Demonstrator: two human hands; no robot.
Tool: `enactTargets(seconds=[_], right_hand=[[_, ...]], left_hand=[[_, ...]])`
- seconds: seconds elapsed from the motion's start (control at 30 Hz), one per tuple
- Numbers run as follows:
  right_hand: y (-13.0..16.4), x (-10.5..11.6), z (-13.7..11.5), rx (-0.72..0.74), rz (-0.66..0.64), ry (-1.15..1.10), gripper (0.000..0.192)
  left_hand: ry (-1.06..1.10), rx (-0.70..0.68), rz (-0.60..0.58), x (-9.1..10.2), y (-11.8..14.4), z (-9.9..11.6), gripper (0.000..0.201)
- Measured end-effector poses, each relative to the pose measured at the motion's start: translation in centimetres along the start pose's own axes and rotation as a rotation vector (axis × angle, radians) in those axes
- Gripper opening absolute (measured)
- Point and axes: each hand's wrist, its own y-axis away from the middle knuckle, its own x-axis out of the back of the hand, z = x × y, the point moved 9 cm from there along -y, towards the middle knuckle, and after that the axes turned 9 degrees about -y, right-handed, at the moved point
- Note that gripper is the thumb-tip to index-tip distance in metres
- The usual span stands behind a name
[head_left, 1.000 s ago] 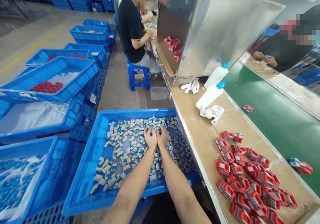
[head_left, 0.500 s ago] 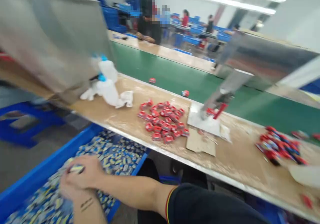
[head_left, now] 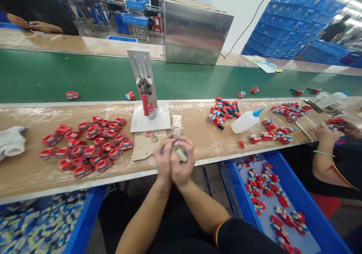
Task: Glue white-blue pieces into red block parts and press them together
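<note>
Your hands (head_left: 174, 161) have come up from the blue bin (head_left: 85, 223), now cupped together grasping small blue-and-yellow parts (head_left: 179, 152) just short of the press (head_left: 145, 91).

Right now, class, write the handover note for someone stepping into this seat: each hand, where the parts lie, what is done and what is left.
Left hand and right hand: cupped together over the bench edge, shut on a handful of small parts.
Parts: more of the same fill the blue bin at lower left. Red pieces lie piled on the bench, left of the small press.
Done: a handful is lifted out of the bin.
Left: it is not yet set down on the bench; the press stands untouched.
</note>
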Motion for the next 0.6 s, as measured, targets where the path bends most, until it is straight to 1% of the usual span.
enactTargets(seconds=[0.07, 0.1, 0.13, 0.17, 0.2, 0.23, 0.27, 0.33, 0.43, 0.5, 0.53, 0.57, 0.6], right_hand=[[-5.3, 5.0, 4.5, -0.061, 0.086, -0.070, 0.036], [-7.7, 7.3, 6.6, -0.065, 0.148, -0.058, 0.038], [-9.9, 9.0, 8.8, -0.081, 0.187, -0.060, 0.040], [-11.9, 9.8, 10.8, -0.101, 0.188, -0.066, 0.040], [-13.8, 10.2, 12.6, -0.116, 0.180, -0.070, 0.040], [-15.5, 10.2, 14.2, -0.126, 0.162, -0.072, 0.038], [-17.0, 9.9, 15.4, -0.131, 0.138, -0.073, 0.036], [-19.5, 9.1, 16.9, -0.121, 0.089, -0.062, 0.031], [-21.8, 8.4, 17.7, -0.075, 0.014, -0.023, 0.033], [-22.5, 8.2, 17.8, -0.042, -0.036, 0.011, 0.035], [-22.7, 8.1, 17.9, -0.028, -0.060, 0.028, 0.036], [-22.8, 8.1, 17.9, -0.015, -0.081, 0.046, 0.037], [-22.9, 8.0, 17.9, -0.002, -0.099, 0.063, 0.037]], left_hand=[[0.021, 0.033, -0.048, -7.4, -2.9, -0.5, 0.031], [0.029, 0.061, -0.060, -10.6, -4.4, -1.1, 0.029], [0.032, 0.090, -0.065, -13.3, -5.7, -1.9, 0.028], [0.030, 0.116, -0.059, -15.3, -6.9, -2.7, 0.026], [0.023, 0.137, -0.048, -16.8, -8.0, -3.5, 0.027], [0.013, 0.151, -0.031, -17.8, -8.9, -4.1, 0.031], [-0.001, 0.160, -0.013, -18.3, -9.7, -4.6, 0.035], [-0.031, 0.153, 0.022, -18.8, -11.0, -4.9, 0.038], [-0.066, 0.086, 0.046, -19.0, -11.5, -3.7, 0.038], [-0.081, 0.021, 0.040, -18.7, -10.5, -2.4, 0.037], [-0.087, -0.010, 0.033, -18.1, -9.4, -1.9, 0.037], [-0.090, -0.041, 0.025, -17.1, -7.9, -1.4, 0.038], [-0.096, -0.077, 0.015, -15.6, -6.1, -1.0, 0.040]])
